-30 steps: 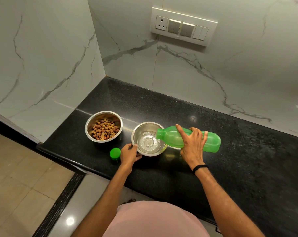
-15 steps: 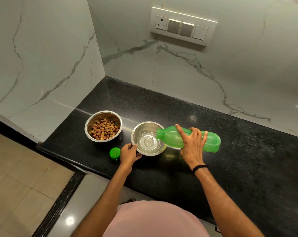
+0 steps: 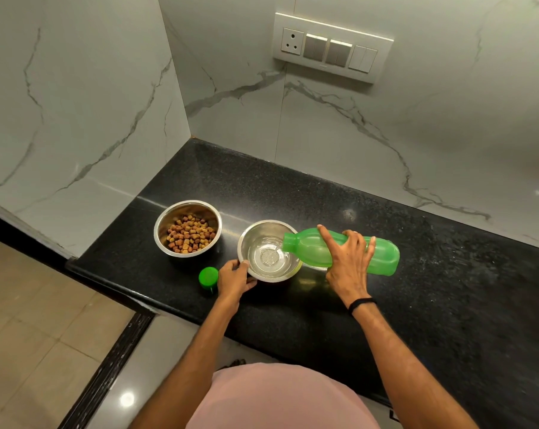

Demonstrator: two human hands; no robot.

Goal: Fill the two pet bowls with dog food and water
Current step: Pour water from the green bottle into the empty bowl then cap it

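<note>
Soft, even indoor light from above leaves the marble wall [image 3: 385, 134] bright but not blown out. The black worktop [image 3: 447, 289] carries a pale glare streak running from its left edge toward the bowls, and a small bright spot near its back edge. A round lamp reflection shines on the glossy floor [image 3: 127, 399] near the bottom. Shadows under the hands are faint and short. Focus is sharp in the centre; wide-angle distortion bends the wall corner and the worktop edges toward the frame's borders.

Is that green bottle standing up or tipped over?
Tipped. The bottle lies nearly flat in the right hand, its uncapped mouth over the bowl, water running in.
</note>
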